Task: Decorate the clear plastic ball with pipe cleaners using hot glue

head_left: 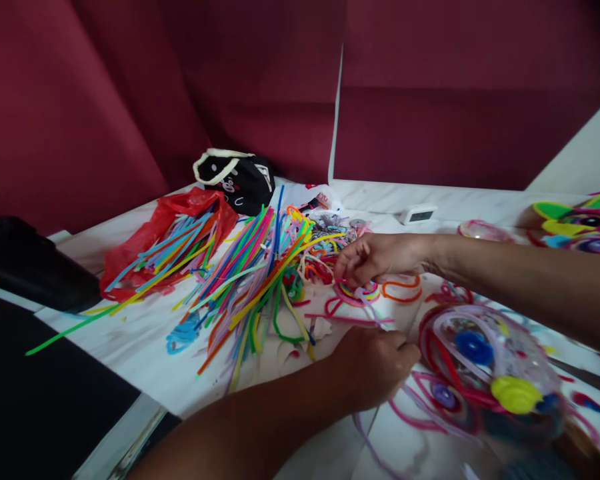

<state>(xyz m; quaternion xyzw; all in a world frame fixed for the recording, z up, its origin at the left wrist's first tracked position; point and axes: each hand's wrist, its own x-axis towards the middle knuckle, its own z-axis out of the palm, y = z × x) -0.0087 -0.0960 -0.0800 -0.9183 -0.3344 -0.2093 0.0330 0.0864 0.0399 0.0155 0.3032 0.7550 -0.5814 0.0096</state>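
My left hand (377,363) is closed, its fingers wrapped round a lavender pipe cleaner (371,443) whose tail hangs below the fist. Beyond it, my right hand (367,260) pinches the edge of a curved, rainbow-striped pipe-cleaner piece (359,293). A lavender strand runs from that piece toward my left fist; its join is too small to make out. An orange pipe-cleaner loop (403,288) lies beside my right wrist. Pink pipe cleaners (347,319) rest on the table between the hands.
Loose coloured pipe cleaners (245,267) pile at left, beside a red plastic bag (115,260) holding more. At the back stand a black bag (250,183) and a small white display (419,214). A decorated clear piece (525,353) is at right, colourful finished shapes (587,223) behind it.
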